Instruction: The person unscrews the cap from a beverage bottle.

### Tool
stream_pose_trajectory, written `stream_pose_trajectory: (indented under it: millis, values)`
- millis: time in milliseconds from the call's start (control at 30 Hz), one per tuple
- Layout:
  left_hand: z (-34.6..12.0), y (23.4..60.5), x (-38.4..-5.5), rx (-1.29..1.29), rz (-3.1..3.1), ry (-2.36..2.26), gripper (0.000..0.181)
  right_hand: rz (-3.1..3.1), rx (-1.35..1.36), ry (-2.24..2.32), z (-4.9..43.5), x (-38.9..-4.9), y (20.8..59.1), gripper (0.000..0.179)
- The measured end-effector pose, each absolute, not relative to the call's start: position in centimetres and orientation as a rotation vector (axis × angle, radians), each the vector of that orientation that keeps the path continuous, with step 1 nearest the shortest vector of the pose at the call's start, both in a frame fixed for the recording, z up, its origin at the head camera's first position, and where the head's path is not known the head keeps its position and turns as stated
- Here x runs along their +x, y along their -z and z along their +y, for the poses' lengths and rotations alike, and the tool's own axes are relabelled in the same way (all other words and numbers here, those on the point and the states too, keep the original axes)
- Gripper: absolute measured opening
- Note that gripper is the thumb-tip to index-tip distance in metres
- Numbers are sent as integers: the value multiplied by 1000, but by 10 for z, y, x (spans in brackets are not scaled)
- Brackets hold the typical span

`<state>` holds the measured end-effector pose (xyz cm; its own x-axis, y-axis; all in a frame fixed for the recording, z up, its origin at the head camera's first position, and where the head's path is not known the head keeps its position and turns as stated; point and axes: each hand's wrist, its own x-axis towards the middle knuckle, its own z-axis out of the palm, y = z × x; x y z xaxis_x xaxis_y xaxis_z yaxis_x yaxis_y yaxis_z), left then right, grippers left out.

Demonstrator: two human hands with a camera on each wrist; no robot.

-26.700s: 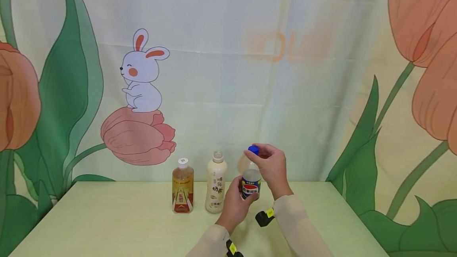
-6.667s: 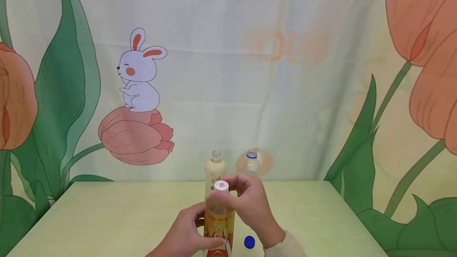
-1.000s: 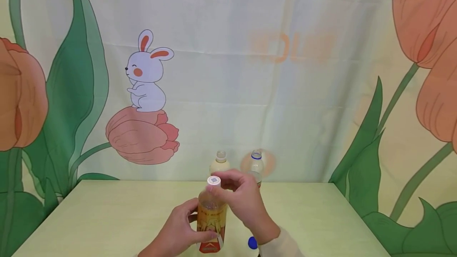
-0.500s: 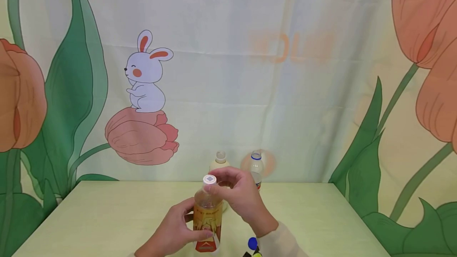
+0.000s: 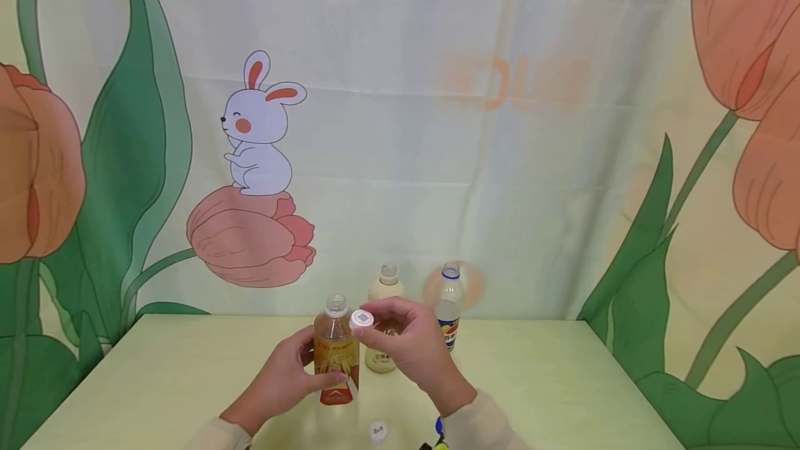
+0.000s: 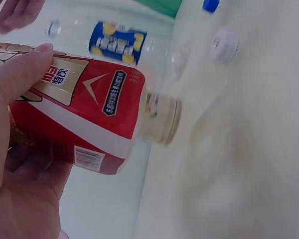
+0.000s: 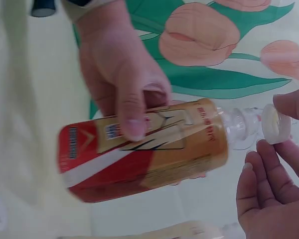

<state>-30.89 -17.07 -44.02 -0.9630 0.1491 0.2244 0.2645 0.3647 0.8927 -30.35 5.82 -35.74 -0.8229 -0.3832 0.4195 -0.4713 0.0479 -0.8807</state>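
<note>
My left hand (image 5: 281, 377) grips the red-and-gold drink bottle (image 5: 336, 360) round its body, thumb across the label. The bottle is upright, its mouth uncovered, and its base looks a little above the table in the left wrist view. Between thumb and fingers, my right hand (image 5: 415, 346) pinches a white bottle cap (image 5: 362, 320). That cap is apart from the bottle neck, just right of it. In the right wrist view the inside of the cap (image 7: 275, 124) faces the bottle's mouth.
Behind my right hand stand a cream milk tea bottle (image 5: 382, 360) and a clear bottle with a blue label (image 5: 447, 318), both uncapped. Another white cap (image 5: 378, 430) and a blue cap (image 5: 439, 426) lie on the near table (image 5: 562, 394). A printed curtain (image 5: 387, 158) hangs behind.
The white cap has come off the red-and-gold bottle and stays in my right hand. The bottle has moved left and away from me. A loose white cap on the table has come into sight.
</note>
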Motion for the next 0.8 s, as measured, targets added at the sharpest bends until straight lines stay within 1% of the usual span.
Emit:
stream_pose_trajectory:
  millis: [200,400,800]
  values:
    - [-191,447,-334,-271,-2559,1628,79,-2319,915,-1883,47,-310,396,26]
    - [-204,456,-354,-246,-2592,1557,82,-2385,984,-1884,32,-309,435,24]
    - [-215,467,-377,-154,-2667,1520,88,-2751,952,-1762,4,-308,471,16]
